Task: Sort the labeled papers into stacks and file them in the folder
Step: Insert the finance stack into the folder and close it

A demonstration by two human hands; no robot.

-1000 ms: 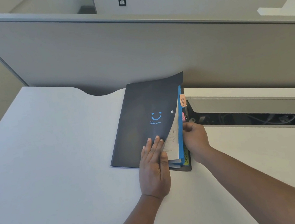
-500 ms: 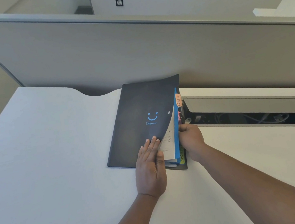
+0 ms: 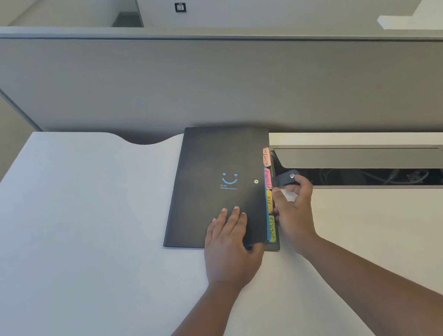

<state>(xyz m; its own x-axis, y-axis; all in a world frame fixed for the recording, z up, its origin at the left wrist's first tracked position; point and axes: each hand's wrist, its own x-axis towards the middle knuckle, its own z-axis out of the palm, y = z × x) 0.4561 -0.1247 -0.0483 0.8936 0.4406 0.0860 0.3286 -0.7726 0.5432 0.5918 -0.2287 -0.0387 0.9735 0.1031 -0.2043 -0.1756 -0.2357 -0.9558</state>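
On desk (image 3: 83, 244), left hand (image 3: 229, 245) flattens folder (image 3: 214, 168); right hand (image 3: 294, 208) pinches clasp (image 3: 287, 178).

Tabletop (image 3: 69, 246) left of folder (image 3: 214, 163) wide open. Partition (image 3: 203, 85) blocks behind; raised cable-tray lid (image 3: 355, 154) crowds folder's right edge.

folder (image 3: 214, 168): matt dark plastic | desk (image 3: 69, 246): smooth matt white | partition (image 3: 203, 85): grey, cloth-like, metal-trimmed

White desk (image 3: 69, 246); grey partition (image 3: 203, 85); open cable hatch (image 3: 370, 164)
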